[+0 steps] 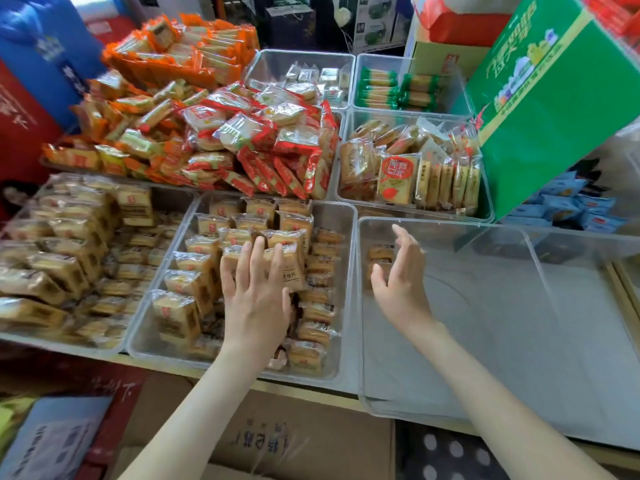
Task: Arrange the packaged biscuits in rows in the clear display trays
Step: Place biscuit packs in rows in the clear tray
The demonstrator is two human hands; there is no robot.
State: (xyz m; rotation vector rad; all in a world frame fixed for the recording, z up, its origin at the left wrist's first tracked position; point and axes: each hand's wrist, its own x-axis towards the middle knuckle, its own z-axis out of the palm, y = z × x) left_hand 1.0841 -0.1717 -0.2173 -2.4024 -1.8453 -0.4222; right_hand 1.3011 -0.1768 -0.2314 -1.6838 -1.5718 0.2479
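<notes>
We see the left hand (255, 296) in the lower centre of the frame, fingers straight and spread, lying flat on top of the biscuit packs (194, 282) in the middle clear tray (347, 237); it is released, not curled round any pack; whether the thumb hooks a pack edge we cannot tell. The packs there stand in rough rows on the left part of the tray, with a column of flatter packs (320, 271) along its right wall. The right hand (398, 275) is just right of centre, held edge-on with fingers straight and thumb apart, grasping nothing; it hovers over the left end of the empty clear tray (519, 323) that fills the lower right. At the left edge, another tray (114, 348) holds more of the same tan packs (62, 265), stacked and partly tumbled. Above centre is a heap of red-wrapped round crackers (270, 140); at upper left, a pile of orange packs (180, 53). Right of centre, a tray of toast-like packs (415, 174) stands upright; above it lie green-wrapped sticks (391, 88) in their own tray. A green carton (561, 98) tilts in the upper right; blue packs (571, 206) lie below it; a cardboard box (294, 427) sits at the bottom centre.
</notes>
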